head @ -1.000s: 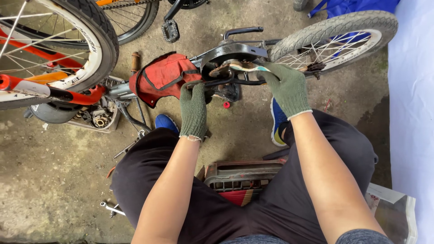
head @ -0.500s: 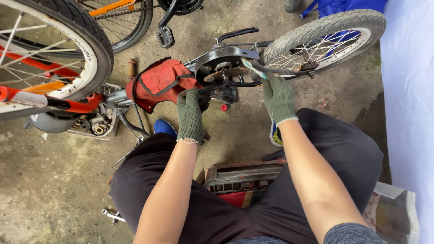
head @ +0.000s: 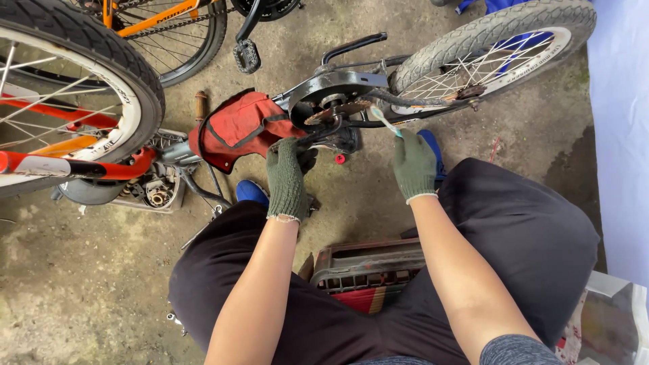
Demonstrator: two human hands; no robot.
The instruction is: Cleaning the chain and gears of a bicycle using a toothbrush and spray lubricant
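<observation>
You scrub the little bike's chain wheel with a brush.

From your head camera: your left hand (head: pixel 286 177), in a green glove, is curled tight around the black crank arm (head: pixel 318 137) just below the rusty chain wheel (head: pixel 336 110). Your right hand (head: pixel 414 164) pinches a small brush (head: pixel 382 119), like a toothbrush. The brush runs up and to the left from your hand, and its head points at the chain wheel under the black chain guard (head: pixel 331 86). The small bike lies on the concrete floor (head: pixel 61 284), its red seat (head: pixel 240 127) to the left and its wheel (head: pixel 493 51) to the right. The chain wheel looks rusty and dirty, so I think much cleaning is left.
</observation>
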